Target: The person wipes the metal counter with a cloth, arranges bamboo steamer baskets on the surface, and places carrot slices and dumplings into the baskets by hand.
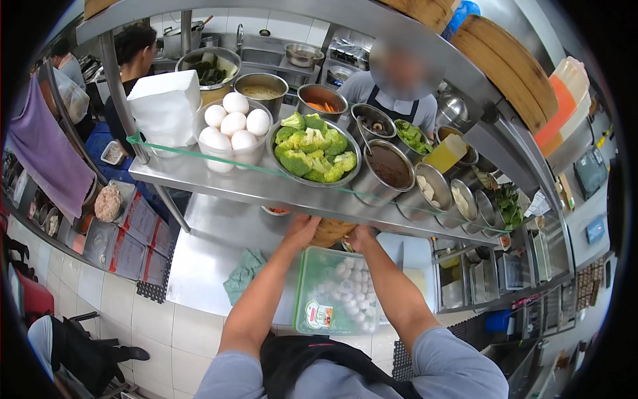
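Under the shelf, my left hand grips the left side of a round bamboo steamer. My right hand is closed on its right side. The shelf edge cuts off the steamer's far part, and its contents are hidden. Nearer to me, between my forearms, lies a clear plastic box with a green rim, a label and many small white round pieces showing inside. A crumpled green cloth rests left of my forearm. Right of my hands is a white cutting board with a knife on it.
Over my hands runs a steel shelf bearing a bowl of broccoli, a tub of eggs and several metal pots. More bamboo steamers sit overhead. A co-worker stands across the counter; others are at the left.
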The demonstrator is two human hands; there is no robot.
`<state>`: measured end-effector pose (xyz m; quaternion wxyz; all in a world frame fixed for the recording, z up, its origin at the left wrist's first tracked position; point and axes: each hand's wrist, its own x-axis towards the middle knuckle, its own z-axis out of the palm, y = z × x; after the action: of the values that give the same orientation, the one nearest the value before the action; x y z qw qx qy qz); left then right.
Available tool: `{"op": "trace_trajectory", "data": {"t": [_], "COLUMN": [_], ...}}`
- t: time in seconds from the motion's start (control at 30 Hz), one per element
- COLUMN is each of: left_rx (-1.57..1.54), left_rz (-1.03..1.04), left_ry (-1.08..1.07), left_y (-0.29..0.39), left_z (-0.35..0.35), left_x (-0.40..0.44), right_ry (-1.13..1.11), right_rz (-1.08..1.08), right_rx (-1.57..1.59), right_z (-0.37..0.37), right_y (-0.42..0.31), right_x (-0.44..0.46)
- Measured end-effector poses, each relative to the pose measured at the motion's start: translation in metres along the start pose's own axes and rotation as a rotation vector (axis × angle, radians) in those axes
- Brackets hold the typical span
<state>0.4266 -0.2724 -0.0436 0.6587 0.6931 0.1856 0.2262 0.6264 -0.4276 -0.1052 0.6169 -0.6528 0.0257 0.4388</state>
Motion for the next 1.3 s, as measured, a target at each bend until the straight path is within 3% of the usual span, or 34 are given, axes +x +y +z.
{"op": "trace_trajectory", "data": {"t": [0.1, 0.2, 0.27, 0.5, 0.6, 0.67, 1.0, 1.3], "left_rx": [-0.007, -0.15, -0.318, -0.296, -0.37, -0.373, -0.3, -0.412], "left_rz": [-0.107, -0.248, -0.095, -0.203, -0.169, -0.166, -0.198, -0.345], "left_ry": [-0.007, 0.037, 0.031, 0.031, 0.015, 0.01, -0.015, -0.02], "left_y": [-0.014, -0.069, -0.079, -0.104, -0.101, -0.1, -0.099, -0.051], "left_z": [-0.005, 0.003, 0.007, 0.018, 0.019, 0.02, 0.018, 0.012], "left_x": [0.004, 0.008, 0.004, 0.001, 0.001, -0.001, -0.001, -0.015], "right_ry": [-0.043, -0.036, -0.082, -0.134, -0.164, -0.297, -0.331, -0.292], "right_rz": [0.039, 0.059, 0.059, 0.058, 0.037, 0.065, 0.041, 0.062], "right_rx": [0.068, 0.04, 0.117, 0.123, 0.122, 0.131, 0.049, 0.06], "right_z": [0.009, 0.004, 0.004, -0.006, -0.008, -0.013, -0.023, -0.012], "right_y": [-0.004, 0.001, 0.005, 0.018, 0.02, 0.024, 0.029, 0.023], "right_x": [-0.006, -0.004, -0.001, 0.013, 0.017, 0.023, 0.033, 0.015]}}
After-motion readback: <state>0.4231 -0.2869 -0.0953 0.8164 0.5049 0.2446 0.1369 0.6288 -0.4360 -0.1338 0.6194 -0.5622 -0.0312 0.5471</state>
